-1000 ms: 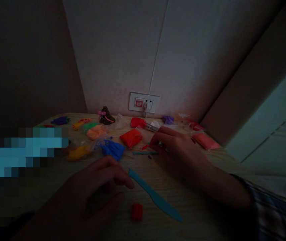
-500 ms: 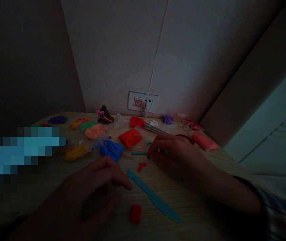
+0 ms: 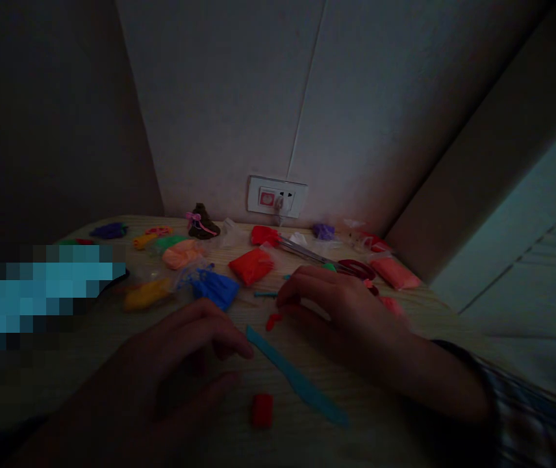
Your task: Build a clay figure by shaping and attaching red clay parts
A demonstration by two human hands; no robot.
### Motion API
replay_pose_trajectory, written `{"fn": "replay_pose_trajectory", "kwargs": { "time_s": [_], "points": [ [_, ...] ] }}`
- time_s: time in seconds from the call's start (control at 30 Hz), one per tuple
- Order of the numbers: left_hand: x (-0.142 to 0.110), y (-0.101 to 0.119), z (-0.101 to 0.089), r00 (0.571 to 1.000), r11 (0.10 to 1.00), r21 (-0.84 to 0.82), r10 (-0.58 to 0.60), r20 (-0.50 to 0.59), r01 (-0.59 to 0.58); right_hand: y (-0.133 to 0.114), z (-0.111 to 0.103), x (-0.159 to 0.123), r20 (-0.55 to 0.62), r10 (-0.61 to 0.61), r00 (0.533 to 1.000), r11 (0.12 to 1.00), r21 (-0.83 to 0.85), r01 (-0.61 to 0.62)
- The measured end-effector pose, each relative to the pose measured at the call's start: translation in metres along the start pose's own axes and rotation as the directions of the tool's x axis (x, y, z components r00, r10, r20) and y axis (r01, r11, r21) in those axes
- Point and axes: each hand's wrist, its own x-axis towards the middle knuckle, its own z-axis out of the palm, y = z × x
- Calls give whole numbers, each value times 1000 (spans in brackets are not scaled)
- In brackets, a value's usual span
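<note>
My left hand (image 3: pixel 185 351) hovers over the table with thumb and fingers apart and nothing between them. Its fingertips are by the narrow end of a light-blue plastic modelling knife (image 3: pixel 297 377). A small red block of clay (image 3: pixel 262 411) lies below that knife. My right hand (image 3: pixel 336 302) is further forward, with its fingertips drawn together beside small red clay pieces (image 3: pixel 273 322). Whether anything is pinched there is hidden by the fingers. A thin teal tool (image 3: pixel 264 294) lies just left of those fingertips.
Clay packets in orange-red (image 3: pixel 252 265), blue (image 3: pixel 216 289) and yellow (image 3: pixel 146 294) lie around the table. Scissors (image 3: pixel 312 251) with dark red handles rest behind my right hand. A brown clay figure with a pink bow (image 3: pixel 202 221) stands near the wall, left of a socket (image 3: pixel 277 196).
My right hand has moved slightly left and towards me, so its fingertips are now at the red clay pieces. My left hand keeps nearly the same pose. The view has shifted a little.
</note>
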Motion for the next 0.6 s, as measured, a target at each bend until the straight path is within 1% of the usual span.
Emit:
{"fn": "replay_pose_trajectory", "kwargs": {
  "time_s": [0.03, 0.1, 0.13, 0.17, 0.2, 0.23, 0.27, 0.3, 0.33, 0.43, 0.47, 0.6],
  "points": [
    [0, -2, -1, 999, 1000, -8, -23, 22, 23, -7, 0, -3, -28, -60, 998, 997, 36, 61],
    [1, -7, -2, 996, 998, -17, -66, 67, 68, -20, 0, -11, -145, -206, 968, 975, 58, 216],
    [2, -11, -2, 993, 997, -29, -75, 94, 78, -27, 1, -14, -138, -258, 956, 959, 79, 271],
    [2, -14, -2, 990, 996, -49, -73, 125, 80, -32, 1, -18, -121, -288, 950, 949, 98, 300],
    [3, -17, -2, 985, 994, -78, -61, 159, 74, -36, 1, -20, -124, -284, 951, 948, 113, 298],
    [5, -20, -2, 979, 992, -113, -38, 198, 62, -39, 2, -21, -100, -278, 955, 947, 138, 290],
    [6, -21, -1, 973, 988, -144, -14, 230, 48, -40, 3, -22, -85, -240, 967, 952, 171, 252],
    [8, -21, 0, 967, 985, -169, 7, 255, 37, -40, 4, -22, -167, -217, 962, 946, 205, 249],
    [9, -20, 1, 964, 983, -182, 13, 266, 37, -39, 6, -21, -176, -164, 971, 947, 246, 205],
    [10, -15, 4, 970, 983, -168, -33, 242, 75, -37, 8, -18, -128, -115, 985, 918, 365, 155],
    [10, -14, 5, 974, 983, -171, -30, 226, 70, -38, 8, -17, -108, -122, 987, 910, 384, 155],
    [9, -16, 6, 984, 983, -180, 57, 167, -27, -44, 3, -19, -59, -79, 995, 906, 411, 97]
  ]
}}
